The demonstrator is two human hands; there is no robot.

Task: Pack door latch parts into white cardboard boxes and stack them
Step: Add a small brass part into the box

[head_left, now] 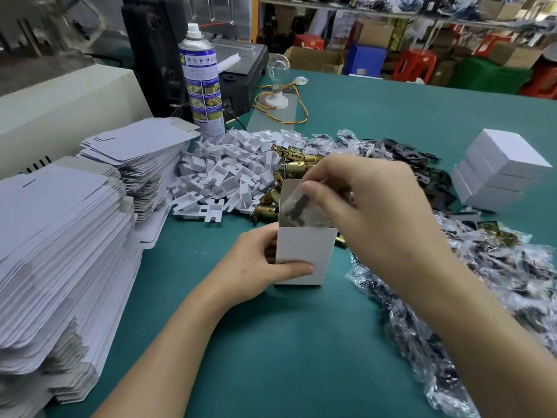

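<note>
An open white cardboard box (304,251) stands upright on the green table in the middle. My left hand (259,267) grips its left side, thumb across the front. My right hand (367,206) pinches a small clear plastic bag of dark parts (297,206) that sits partly inside the box's open top. Brass door latches (292,164) lie in a pile just behind the box. Three closed white boxes (500,167) are stacked at the right.
Tall stacks of flat white box blanks (75,236) fill the left. White plastic inserts (229,173) are heaped behind. Bagged dark parts (497,282) spread along the right. A spray can (202,82) and a light bulb (277,70) stand at the back.
</note>
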